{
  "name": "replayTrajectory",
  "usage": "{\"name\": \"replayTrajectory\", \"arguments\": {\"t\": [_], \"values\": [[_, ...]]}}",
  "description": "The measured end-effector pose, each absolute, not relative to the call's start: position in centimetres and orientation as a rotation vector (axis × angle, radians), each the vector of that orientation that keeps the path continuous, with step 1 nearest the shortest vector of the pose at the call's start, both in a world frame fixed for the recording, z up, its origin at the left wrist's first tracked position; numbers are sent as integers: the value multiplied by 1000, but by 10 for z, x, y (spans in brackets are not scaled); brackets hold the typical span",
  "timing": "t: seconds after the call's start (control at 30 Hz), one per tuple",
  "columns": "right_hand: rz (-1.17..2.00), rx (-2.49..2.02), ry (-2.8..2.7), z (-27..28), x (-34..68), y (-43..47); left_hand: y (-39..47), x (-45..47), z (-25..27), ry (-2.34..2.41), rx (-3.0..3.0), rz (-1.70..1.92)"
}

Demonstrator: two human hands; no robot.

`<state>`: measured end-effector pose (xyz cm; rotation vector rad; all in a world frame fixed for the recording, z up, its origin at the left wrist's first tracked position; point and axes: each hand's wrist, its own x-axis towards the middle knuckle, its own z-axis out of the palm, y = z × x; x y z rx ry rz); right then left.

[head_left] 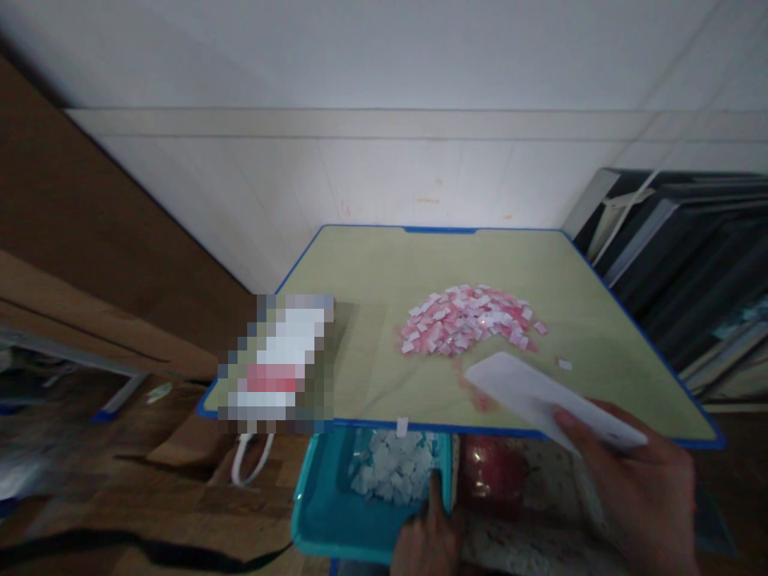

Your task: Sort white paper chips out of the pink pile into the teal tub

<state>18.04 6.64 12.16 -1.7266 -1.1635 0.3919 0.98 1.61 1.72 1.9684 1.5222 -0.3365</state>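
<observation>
Gripping a white card (pixel 540 396) at lower right, the right hand (pixel 636 488) is closing around it; left hand (pixel 429 536), fingers curled, is holding the teal tray (pixel 327 512) bottom centre. No legible writing.

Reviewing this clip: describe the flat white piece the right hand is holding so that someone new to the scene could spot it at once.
Start at the green table with the blue edge. Near its front right, just below the pile of pink and white bits, the right hand holds a flat white card slanting over the tabletop. It is one large, smooth, rounded-cornered piece, unlike the tiny scattered bits.
</observation>
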Motion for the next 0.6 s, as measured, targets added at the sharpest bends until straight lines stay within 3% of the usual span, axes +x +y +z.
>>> {"name": "replayTrajectory", "arguments": {"t": [0.2,0.6], "values": [[10,-2114,-968,119,258,64,19,14,20,1545,1950,-491],[117,-2177,-889,116,266,60,21,17,24,1599,1903,-537]]}}
